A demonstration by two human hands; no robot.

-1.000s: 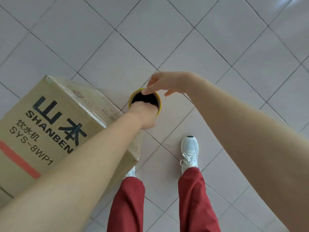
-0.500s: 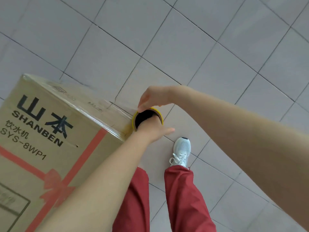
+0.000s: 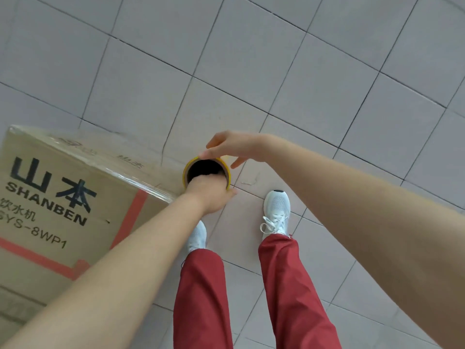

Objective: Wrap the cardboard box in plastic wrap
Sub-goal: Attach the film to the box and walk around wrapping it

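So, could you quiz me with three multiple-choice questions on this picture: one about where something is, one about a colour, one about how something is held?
1. Where is the cardboard box relative to the roll of plastic wrap?
A. On the person's left of it
B. On the person's right of it
C. Lying on top of it

2. What colour is the roll's rim?
A. Blue
B. Yellow
C. Green

3. How is the roll held?
A. It lies loose, untouched
B. One hand alone holds it
C. The left hand and the right hand both hold it

Answers:
1 A: the box fills the left side, with the roll beside its corner.
2 B: a yellow ring runs round the dark core.
3 C: the left hand's fingers go into the core, and the right hand's thumb sits on the far rim.
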